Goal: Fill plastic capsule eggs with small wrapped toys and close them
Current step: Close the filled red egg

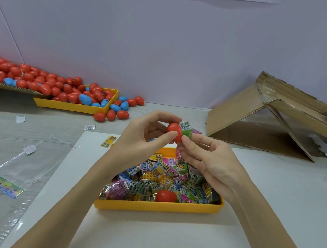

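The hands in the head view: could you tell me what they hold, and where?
Left hand pinches a red egg half by its dome; right hand pinches the wrapped toy.

A red capsule half (175,131) sits tilted above the yellow tray (157,208), a green wrapped toy (187,132) protruding from it.

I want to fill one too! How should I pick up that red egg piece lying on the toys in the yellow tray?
Take the red egg piece by its rounded sides, coming straight down from above with thumb and fingers. It lies on top of the wrapped toys, close to the yellow tray's near wall, so its top is free while wrappers crowd its sides. I cannot tell which way its opening faces.
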The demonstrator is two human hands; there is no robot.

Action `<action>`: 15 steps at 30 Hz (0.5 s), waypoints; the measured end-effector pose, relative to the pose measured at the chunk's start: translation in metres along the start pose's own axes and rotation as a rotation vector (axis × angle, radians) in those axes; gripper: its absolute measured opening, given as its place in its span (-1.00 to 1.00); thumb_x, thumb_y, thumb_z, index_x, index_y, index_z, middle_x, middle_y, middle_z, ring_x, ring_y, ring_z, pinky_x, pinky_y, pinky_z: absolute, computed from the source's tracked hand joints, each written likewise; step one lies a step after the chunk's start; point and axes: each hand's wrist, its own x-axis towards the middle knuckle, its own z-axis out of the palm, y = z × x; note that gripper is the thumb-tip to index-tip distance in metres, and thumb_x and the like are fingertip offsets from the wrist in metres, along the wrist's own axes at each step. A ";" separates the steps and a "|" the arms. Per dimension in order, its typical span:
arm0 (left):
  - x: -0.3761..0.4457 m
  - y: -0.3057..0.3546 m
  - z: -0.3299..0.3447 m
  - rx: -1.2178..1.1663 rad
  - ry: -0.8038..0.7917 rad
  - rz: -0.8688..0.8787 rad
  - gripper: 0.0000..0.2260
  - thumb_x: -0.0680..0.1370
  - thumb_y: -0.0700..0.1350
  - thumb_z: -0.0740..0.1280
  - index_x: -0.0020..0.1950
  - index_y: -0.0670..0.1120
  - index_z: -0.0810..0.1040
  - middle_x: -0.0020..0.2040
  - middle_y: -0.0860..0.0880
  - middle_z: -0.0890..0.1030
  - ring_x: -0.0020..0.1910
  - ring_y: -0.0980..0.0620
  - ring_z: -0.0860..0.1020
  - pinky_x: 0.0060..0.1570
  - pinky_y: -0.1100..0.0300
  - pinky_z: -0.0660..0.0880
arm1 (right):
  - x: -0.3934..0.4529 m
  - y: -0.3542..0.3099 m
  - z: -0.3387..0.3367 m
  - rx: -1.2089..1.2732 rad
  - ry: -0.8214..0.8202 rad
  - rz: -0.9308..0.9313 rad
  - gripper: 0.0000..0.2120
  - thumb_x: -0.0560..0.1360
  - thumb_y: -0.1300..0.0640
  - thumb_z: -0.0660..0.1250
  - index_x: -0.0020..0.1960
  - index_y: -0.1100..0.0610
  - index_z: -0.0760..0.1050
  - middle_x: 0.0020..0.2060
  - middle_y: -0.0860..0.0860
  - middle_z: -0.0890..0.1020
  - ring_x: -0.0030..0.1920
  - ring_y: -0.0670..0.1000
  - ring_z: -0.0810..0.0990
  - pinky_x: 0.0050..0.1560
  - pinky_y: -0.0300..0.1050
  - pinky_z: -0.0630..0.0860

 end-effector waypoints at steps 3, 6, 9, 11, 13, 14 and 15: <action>-0.001 0.002 -0.003 0.000 -0.042 -0.023 -0.72 0.63 -0.26 0.39 0.34 -0.15 0.58 0.12 -0.04 0.69 0.09 0.02 0.69 0.13 0.20 0.60 | -0.001 -0.002 0.001 -0.055 0.007 -0.019 -0.62 0.29 0.06 0.63 0.06 0.18 0.74 0.05 0.19 0.75 0.09 0.12 0.75 0.05 -0.16 0.66; -0.001 0.002 -0.002 -0.005 -0.036 -0.049 -0.73 0.63 -0.28 0.38 0.32 -0.13 0.59 0.09 -0.02 0.70 0.07 0.03 0.69 0.12 0.20 0.60 | -0.002 -0.003 0.002 -0.122 0.038 -0.044 -0.55 0.26 0.02 0.64 0.09 0.18 0.73 0.03 0.18 0.75 0.07 0.12 0.75 0.01 -0.18 0.67; -0.001 0.001 0.000 -0.018 -0.007 -0.063 -0.76 0.62 -0.27 0.40 0.28 -0.12 0.62 0.02 -0.01 0.71 0.02 0.03 0.70 0.08 0.20 0.61 | -0.003 -0.002 0.003 -0.143 0.038 -0.056 -0.54 0.26 0.00 0.64 0.09 0.17 0.73 0.03 0.18 0.75 0.09 0.13 0.75 0.07 -0.13 0.68; -0.001 0.001 0.001 -0.036 0.008 -0.068 -0.78 0.62 -0.25 0.40 0.26 -0.12 0.63 -0.02 -0.01 0.72 0.00 0.05 0.70 0.03 0.25 0.60 | -0.003 -0.001 0.004 -0.146 0.025 -0.060 -0.57 0.26 -0.01 0.64 0.06 0.15 0.74 0.03 0.18 0.75 0.10 0.13 0.74 0.11 -0.10 0.67; -0.001 0.000 0.002 -0.054 0.018 -0.069 -0.79 0.62 -0.24 0.40 0.25 -0.13 0.64 -0.02 -0.02 0.73 0.00 0.05 0.70 0.01 0.28 0.58 | -0.003 0.001 0.006 -0.144 0.018 -0.069 -0.60 0.27 -0.01 0.63 0.05 0.13 0.75 0.03 0.19 0.75 0.10 0.13 0.74 0.15 -0.06 0.67; -0.001 0.000 0.002 -0.059 0.020 -0.070 -0.79 0.62 -0.24 0.40 0.25 -0.13 0.63 -0.02 -0.02 0.73 0.00 0.06 0.70 0.01 0.29 0.58 | -0.003 0.001 0.006 -0.144 0.019 -0.072 -0.63 0.29 -0.01 0.62 0.05 0.13 0.75 0.03 0.19 0.75 0.10 0.13 0.74 0.15 -0.06 0.67; -0.001 0.000 0.002 -0.062 0.020 -0.070 -0.80 0.63 -0.24 0.39 0.25 -0.13 0.63 -0.02 -0.02 0.73 -0.01 0.07 0.70 0.00 0.29 0.58 | -0.003 0.002 0.007 -0.147 0.023 -0.074 -0.65 0.31 0.00 0.61 0.05 0.12 0.75 0.03 0.19 0.75 0.10 0.13 0.74 0.15 -0.07 0.67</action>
